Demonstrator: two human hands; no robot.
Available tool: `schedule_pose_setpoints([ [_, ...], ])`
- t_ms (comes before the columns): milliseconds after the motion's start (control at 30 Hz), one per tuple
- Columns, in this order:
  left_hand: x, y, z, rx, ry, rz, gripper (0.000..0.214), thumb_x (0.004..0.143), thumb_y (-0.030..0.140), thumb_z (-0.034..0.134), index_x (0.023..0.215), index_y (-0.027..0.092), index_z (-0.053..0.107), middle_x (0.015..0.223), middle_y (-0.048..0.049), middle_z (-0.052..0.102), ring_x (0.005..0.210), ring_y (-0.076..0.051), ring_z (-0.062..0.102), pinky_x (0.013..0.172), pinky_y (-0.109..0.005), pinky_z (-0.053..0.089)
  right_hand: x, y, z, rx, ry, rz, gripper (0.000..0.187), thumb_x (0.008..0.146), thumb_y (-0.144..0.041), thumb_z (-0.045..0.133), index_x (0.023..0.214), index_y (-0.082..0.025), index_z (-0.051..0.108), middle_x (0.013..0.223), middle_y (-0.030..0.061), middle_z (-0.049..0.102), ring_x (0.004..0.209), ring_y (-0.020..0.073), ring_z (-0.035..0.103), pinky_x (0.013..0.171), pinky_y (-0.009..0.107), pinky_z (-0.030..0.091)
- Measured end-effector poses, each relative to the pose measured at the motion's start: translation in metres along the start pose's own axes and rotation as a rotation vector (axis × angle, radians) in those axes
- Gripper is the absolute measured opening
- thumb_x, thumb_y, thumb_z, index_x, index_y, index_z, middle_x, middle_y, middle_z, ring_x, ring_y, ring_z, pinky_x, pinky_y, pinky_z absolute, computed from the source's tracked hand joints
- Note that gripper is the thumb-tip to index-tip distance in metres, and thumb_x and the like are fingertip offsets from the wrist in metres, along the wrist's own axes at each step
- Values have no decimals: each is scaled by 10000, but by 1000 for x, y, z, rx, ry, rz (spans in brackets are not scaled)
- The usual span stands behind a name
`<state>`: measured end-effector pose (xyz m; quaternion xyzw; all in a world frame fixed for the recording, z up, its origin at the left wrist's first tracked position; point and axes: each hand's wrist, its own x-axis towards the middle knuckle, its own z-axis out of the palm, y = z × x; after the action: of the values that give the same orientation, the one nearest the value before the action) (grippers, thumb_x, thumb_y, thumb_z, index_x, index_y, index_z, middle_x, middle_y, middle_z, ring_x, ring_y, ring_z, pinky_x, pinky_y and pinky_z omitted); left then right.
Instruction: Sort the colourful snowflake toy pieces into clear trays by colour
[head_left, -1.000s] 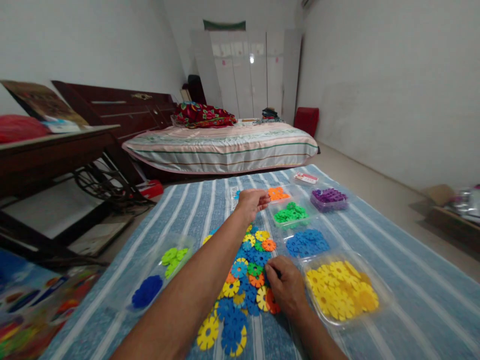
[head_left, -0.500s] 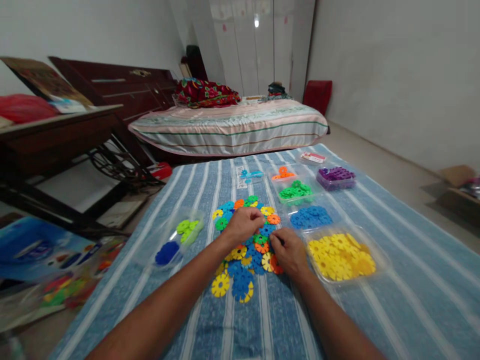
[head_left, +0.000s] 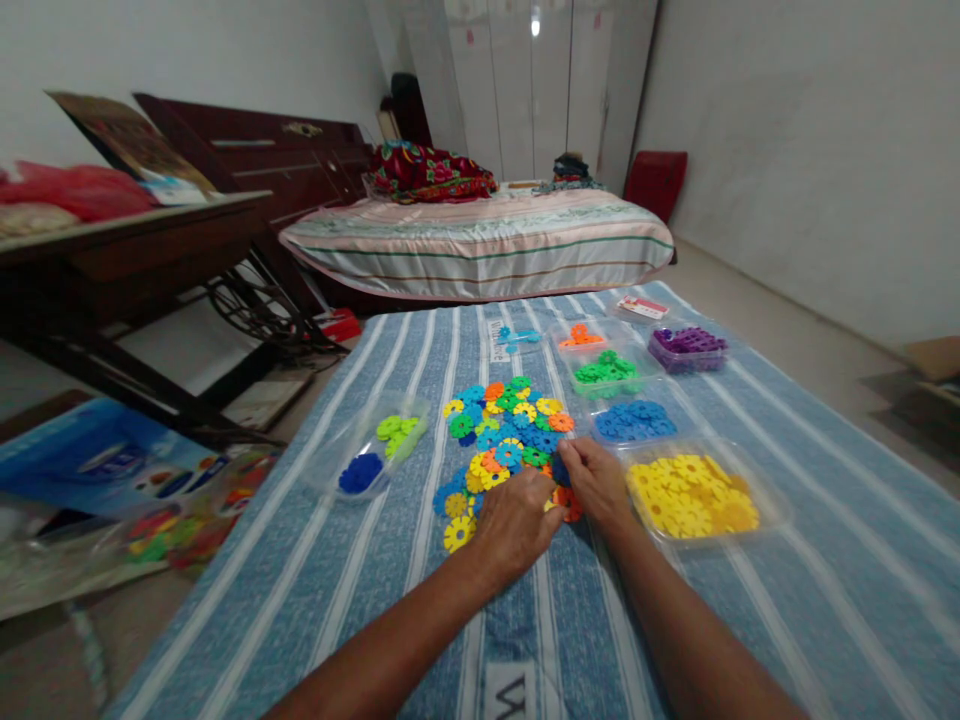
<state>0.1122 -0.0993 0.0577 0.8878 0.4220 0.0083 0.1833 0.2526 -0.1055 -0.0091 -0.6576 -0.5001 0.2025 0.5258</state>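
A loose pile of flower-shaped plastic discs in mixed colours lies on the striped cloth in front of me. My left hand is over the pile's near side, palm down, fingers curled and closed; what is under the fingertips is hidden, with a yellow edge showing beside them. At the pile's right side, my right hand is closed, thumb and fingers together at a dark blue disc. Close to both hands lie orange discs. A yellow disc lies left of my left hand.
Right of the pile stand clear boxes of yellow discs, blue discs, green and orange discs, and purple discs. To the left, a clear box holds lime and dark blue discs. A bed stands beyond.
My left hand has moved from the pile's middle toward me and right, uncovering discs there. My right hand stays at the right side. The view has shifted slightly.
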Motion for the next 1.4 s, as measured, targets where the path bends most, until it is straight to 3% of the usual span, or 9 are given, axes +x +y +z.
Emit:
schedule_pose_setpoints([
  [167,8,13,8,103,-66,-10,229,842,299,551,1001,153,629,1058,-132,627,1014,-277,601,870,-385,474,-1,0,0,7,2,18,436,905,-498,418,594,-207,509,618,-20,500,627,139,477,615,264,345],
  [567,12,6,15,-41,-30,-24,237,762,192,559,998,198,535,1077,-88,618,1045,-239,575,880,-352,443,0,2,4,7,-8,-26,432,923,-468,419,607,-202,544,644,-9,525,660,147,506,640,266,365],
  [667,9,1,15,-151,-18,-31,155,741,172,552,894,201,553,927,-52,647,904,-204,601,777,-303,434,0,5,6,2,-2,-30,423,926,-463,422,612,-204,537,640,-14,513,653,144,500,634,263,361],
  [767,7,-12,7,-398,-90,-59,84,687,152,561,762,190,566,688,13,601,668,-139,562,600,-238,383,0,5,8,-22,13,-34,412,928,-447,425,621,-202,546,645,-12,526,661,144,507,639,262,356],
  [867,8,-29,-9,-649,-165,-132,26,653,182,573,679,179,570,538,49,536,511,-104,488,503,-215,333,0,5,9,-43,11,-44,399,932,-425,424,638,-198,571,663,-3,550,672,146,514,648,263,355],
  [967,18,-43,-30,-776,-149,-199,73,648,245,601,637,177,580,447,56,513,424,-91,442,453,-209,311,1,4,11,-50,13,-64,381,931,-398,430,654,-195,595,677,4,575,687,149,529,659,264,360],
  [1167,77,-44,-65,-856,98,-340,145,611,244,713,610,170,588,421,45,529,399,-82,474,420,-187,320,0,4,15,-36,27,-78,349,925,-349,441,663,-196,612,691,10,595,701,152,545,664,268,369],
  [1267,126,-28,-81,-946,235,-373,175,618,201,744,616,158,575,436,39,535,405,-73,492,419,-174,337,-1,5,16,-19,31,-83,328,918,-333,447,670,-199,615,696,13,603,702,154,545,658,270,372],
  [1400,184,0,-100,-1082,320,-342,188,656,178,749,705,144,571,551,7,628,462,-78,567,476,-176,412,-1,6,16,-8,33,-78,316,908,-325,460,658,-201,607,689,15,604,704,158,551,672,275,380],
])
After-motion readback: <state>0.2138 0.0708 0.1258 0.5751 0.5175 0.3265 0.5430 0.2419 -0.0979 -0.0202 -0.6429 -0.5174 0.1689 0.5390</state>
